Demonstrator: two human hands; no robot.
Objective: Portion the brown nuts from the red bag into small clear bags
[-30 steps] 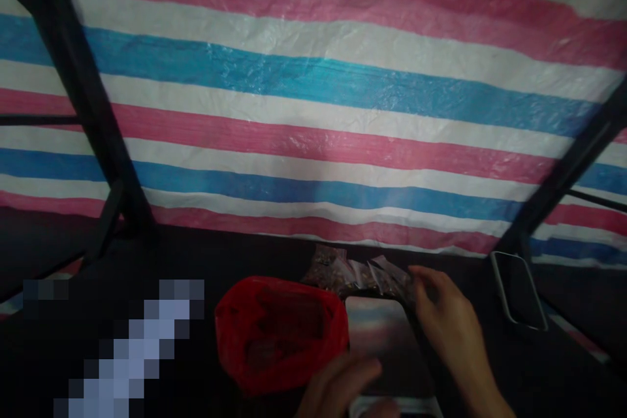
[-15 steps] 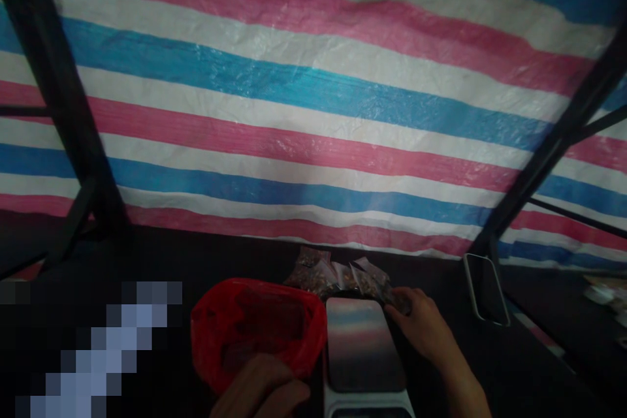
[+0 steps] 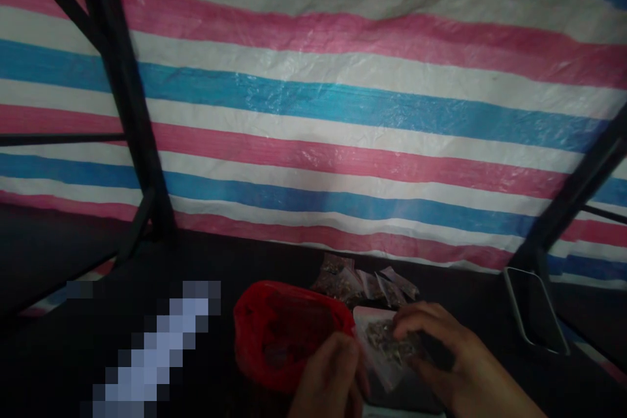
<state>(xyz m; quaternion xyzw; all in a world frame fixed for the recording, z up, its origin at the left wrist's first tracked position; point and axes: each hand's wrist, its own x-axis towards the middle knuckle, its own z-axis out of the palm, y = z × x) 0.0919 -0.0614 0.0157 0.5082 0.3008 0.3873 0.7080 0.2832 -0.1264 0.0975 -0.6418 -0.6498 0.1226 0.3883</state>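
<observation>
A small clear bag (image 3: pixel 378 354) is being held by the right hand (image 3: pixel 453 354). The bag is being pinched near its right side, with the thumb and fingers curled around there. Bits of dry brown and green stuff are being shown through the plastic. The bag is being held over the scale (image 3: pixel 406 397), at the near side, a little right of the middle. Part of the scale's dark top is being covered by it, but whether the two are touching cannot be told.

The left hand (image 3: pixel 329 375) is being held just left of the bag, with its fingers bent in and close together. Whether the edge of the bag is being gripped there cannot be told.

Part of the near right side of an open red bag (image 3: pixel 252 343) is being hidden by the left hand. On the far side of the scale, a row of little packets (image 3: pixel 365 286) is being held up by the black table (image 3: pixel 235 261). Well to the right, a phone (image 3: pixel 537 313) is being seen near the foot of the right post (image 3: pixel 571 206). The far side is being covered by a striped sheet (image 3: pixel 343 153) in pink, white and blue. On the left, part of the sheet is being hidden by the left post (image 3: pixel 125 95).
</observation>
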